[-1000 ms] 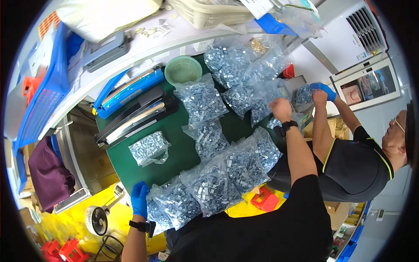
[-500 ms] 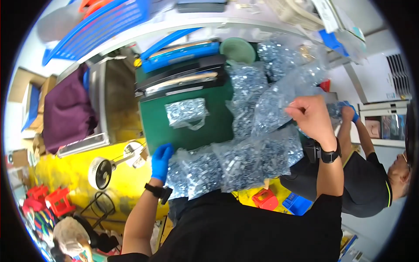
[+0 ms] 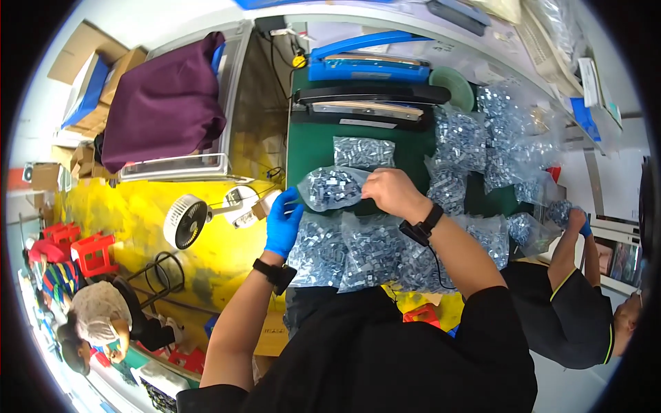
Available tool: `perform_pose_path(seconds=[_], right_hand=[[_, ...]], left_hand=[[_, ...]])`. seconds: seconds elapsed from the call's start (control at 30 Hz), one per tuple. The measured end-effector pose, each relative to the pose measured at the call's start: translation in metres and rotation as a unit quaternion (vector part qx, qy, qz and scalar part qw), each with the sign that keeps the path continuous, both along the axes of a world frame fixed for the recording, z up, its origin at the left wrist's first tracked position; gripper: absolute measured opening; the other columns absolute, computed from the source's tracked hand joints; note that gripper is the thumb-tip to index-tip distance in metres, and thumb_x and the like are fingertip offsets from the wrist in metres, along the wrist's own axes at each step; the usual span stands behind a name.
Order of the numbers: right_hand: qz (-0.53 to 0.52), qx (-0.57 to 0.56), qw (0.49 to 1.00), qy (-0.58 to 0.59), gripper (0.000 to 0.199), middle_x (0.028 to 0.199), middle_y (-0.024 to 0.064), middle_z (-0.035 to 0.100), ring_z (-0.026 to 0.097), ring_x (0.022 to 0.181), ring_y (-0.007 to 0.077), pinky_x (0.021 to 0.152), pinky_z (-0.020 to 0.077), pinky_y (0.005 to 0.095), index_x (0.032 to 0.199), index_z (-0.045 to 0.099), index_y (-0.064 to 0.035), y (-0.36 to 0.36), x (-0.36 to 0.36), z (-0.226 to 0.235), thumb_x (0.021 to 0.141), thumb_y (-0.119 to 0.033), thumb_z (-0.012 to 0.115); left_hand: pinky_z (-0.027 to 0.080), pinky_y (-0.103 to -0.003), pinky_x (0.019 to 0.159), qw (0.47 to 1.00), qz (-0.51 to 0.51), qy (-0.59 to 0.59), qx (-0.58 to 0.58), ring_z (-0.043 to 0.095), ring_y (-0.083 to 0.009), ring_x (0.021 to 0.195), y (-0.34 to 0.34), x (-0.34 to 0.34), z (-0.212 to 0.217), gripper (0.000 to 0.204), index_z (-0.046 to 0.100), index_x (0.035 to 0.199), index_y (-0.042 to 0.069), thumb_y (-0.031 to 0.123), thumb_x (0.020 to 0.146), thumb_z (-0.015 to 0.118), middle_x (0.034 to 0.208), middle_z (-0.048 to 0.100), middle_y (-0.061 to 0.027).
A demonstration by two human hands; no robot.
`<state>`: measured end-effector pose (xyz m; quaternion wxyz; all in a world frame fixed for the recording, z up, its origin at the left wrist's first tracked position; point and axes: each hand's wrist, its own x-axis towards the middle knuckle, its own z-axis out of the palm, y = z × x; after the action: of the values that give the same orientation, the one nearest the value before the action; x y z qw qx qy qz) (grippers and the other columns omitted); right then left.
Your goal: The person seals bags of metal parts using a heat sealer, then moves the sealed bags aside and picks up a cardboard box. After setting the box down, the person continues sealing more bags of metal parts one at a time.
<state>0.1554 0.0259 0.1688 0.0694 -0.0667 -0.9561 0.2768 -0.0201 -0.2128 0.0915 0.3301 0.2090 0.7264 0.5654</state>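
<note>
Bag of metal pieces [image 3: 332,188], long axis crosswise over the counter [image 3: 310,151], was pinched at its right end by the bare right hand [image 3: 396,194]; its left end was flanked by the gloved left hand [image 3: 282,226], grip loosely parted, contact unclear. Filled bags [image 3: 375,251] were lined along the near edge.

Passable for a hand over bare green tabletop [image 3: 308,148] left of the small bag of metal parts [image 3: 365,151], and again in a strip just right of it. Barred beyond by the black file holder [image 3: 372,94], to the right by the piled bags [image 3: 460,140], along the near edge by a row of filled bags [image 3: 315,249]. Between gloved left hand [image 3: 284,224] and bare right hand [image 3: 396,193], blocked by the held parts bag [image 3: 330,188].
</note>
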Motion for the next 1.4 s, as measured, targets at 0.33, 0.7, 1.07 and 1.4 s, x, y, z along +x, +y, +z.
perform_pose_path(seconds=[0.33, 0.7, 1.07, 1.4], right_hand=[[-0.022, 0.009, 0.999, 0.023, 0.003, 0.082, 0.0059, 0.064, 0.060, 0.085, 0.0254, 0.073, 0.0510, 0.0367, 0.075, 0.066, -0.0047, -0.010, -0.001, 0.005, 0.073, -0.003, 0.064], [-0.437, -0.350, 0.828, 0.042, 0.049, 0.134, 0.0060, 0.052, 0.061, 0.102, 0.0186, 0.082, 0.0515, 0.0306, 0.124, 0.058, -0.0079, -0.082, 0.032, -0.029, 0.077, 0.002, 0.070], [-0.404, -0.297, 0.841, 0.203, 0.031, 0.108, 0.0098, 0.068, 0.065, 0.095, 0.0194, 0.079, 0.0517, 0.0296, 0.105, 0.067, -0.0040, -0.074, 0.007, -0.086, 0.075, -0.004, 0.076], [-0.459, -0.303, 0.789, 0.274, 0.012, 0.085, 0.0035, 0.067, 0.059, 0.077, 0.0096, 0.072, 0.0471, 0.0230, 0.094, 0.067, 0.0004, -0.074, -0.001, -0.115, 0.087, -0.009, 0.068]], left_hand=[[0.049, -0.031, 0.087, 0.965, -0.168, 0.192, 0.064, 0.059, -0.0220, 0.101, 0.040, -0.031, 0.002, 0.047, 0.062, 0.117, 0.010, 0.003, 0.073, 0.078, 0.107, 0.064, -0.0085], [0.050, -0.031, 0.082, 0.973, -0.183, 0.097, 0.104, 0.064, -0.0211, 0.087, 0.044, -0.046, -0.028, 0.014, 0.070, 0.081, 0.006, -0.002, 0.072, 0.077, 0.093, 0.067, -0.0077], [0.047, -0.029, 0.086, 0.969, -0.207, 0.098, 0.093, 0.062, -0.0199, 0.092, 0.046, -0.045, -0.027, 0.021, 0.067, 0.090, 0.006, -0.006, 0.074, 0.073, 0.098, 0.066, -0.0077], [0.047, -0.026, 0.082, 0.982, -0.115, -0.047, 0.139, 0.059, -0.0117, 0.088, 0.046, -0.044, -0.052, 0.014, 0.063, 0.086, 0.008, -0.002, 0.081, 0.070, 0.093, 0.065, -0.0007]])
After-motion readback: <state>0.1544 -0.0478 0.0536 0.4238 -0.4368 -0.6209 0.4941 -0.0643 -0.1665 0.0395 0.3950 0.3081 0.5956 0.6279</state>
